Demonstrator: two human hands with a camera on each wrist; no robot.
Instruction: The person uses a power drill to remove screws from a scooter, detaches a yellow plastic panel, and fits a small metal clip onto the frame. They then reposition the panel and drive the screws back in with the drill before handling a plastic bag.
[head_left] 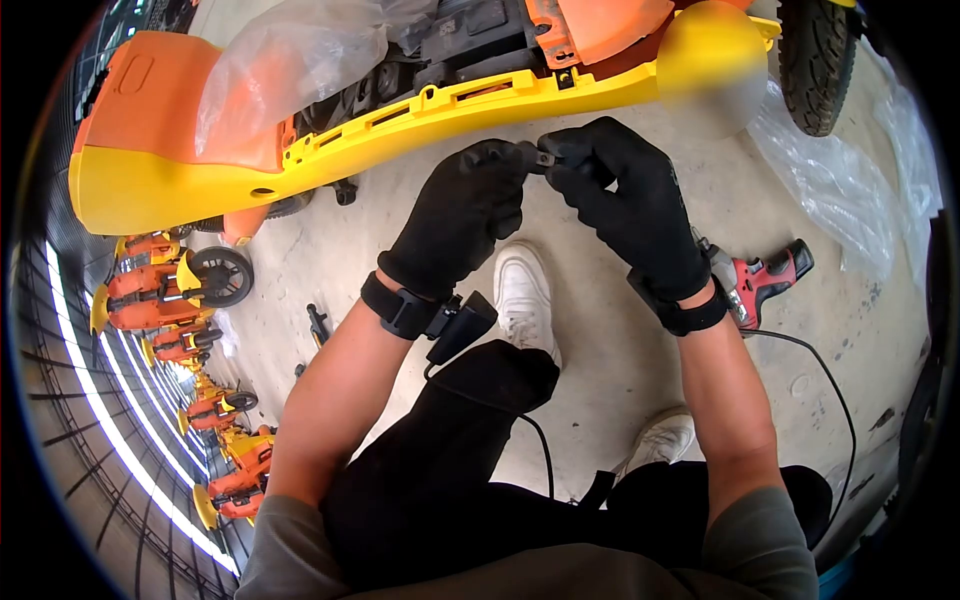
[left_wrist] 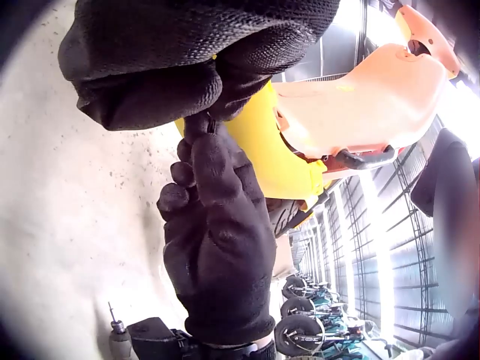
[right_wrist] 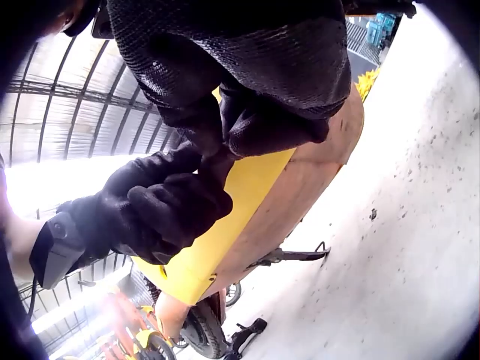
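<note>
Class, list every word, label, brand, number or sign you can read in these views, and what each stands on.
None can be read. The yellow scooter panel, orange bodywork, red power drill, the gloved left hand and right hand, and the small dark part they pinch show no legible lettering. One patch on the panel is blurred.

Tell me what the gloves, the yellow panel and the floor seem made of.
Gloves on the left hand and right hand, both pinching a small part: black knit fabric, weave visible, matte. Yellow panel: likely moulded plastic, smooth, slightly glossy. Floor: apparently concrete, grey, speckled, dull.
</note>
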